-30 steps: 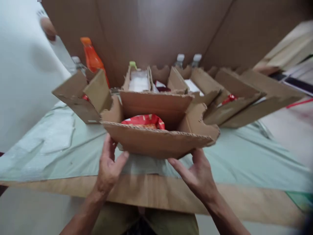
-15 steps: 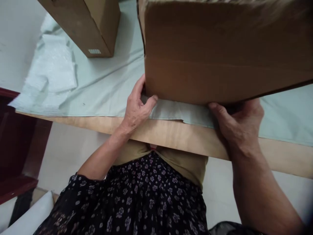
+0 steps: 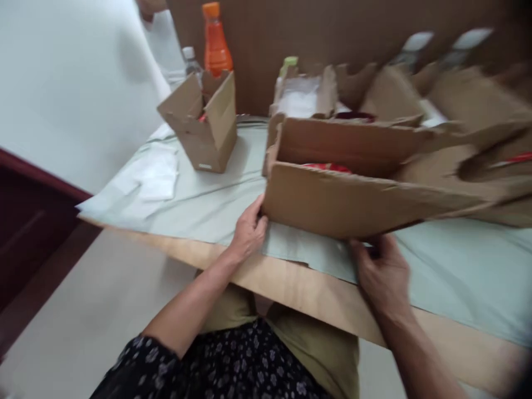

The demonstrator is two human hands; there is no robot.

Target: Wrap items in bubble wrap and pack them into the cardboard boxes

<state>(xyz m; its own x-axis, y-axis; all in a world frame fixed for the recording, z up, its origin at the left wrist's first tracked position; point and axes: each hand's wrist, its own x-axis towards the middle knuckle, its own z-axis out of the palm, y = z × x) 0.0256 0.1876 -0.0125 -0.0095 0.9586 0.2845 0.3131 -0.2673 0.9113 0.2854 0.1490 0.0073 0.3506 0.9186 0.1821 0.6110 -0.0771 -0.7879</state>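
A long cardboard box (image 3: pixel 332 205) with its top open is close in front of me over the cloth-covered table. Something red (image 3: pixel 328 167) shows inside, too blurred to name. My left hand (image 3: pixel 250 230) is closed around the box's lower left corner, fingers along its side and thumb near the front face. Under the front bottom edge, right of the middle, my right hand (image 3: pixel 382 271) grips the box; its fingertips are hidden beneath. Whether the box rests fully on the cloth, I cannot tell.
Left stands a smaller open carton (image 3: pixel 211 124) with an orange bottle (image 3: pixel 216 44) behind it. Clear plastic wrap (image 3: pixel 155 174) lies on the green cloth (image 3: pixel 233 194). More cartons (image 3: pixel 390 94) and white-capped bottles (image 3: pixel 415 47) are at the back. The wooden table edge (image 3: pixel 286 280) runs before me.
The view has tilted up, so the box's open top, the cartons and the bottles behind now show. Both hands stay on the box at about the same places.
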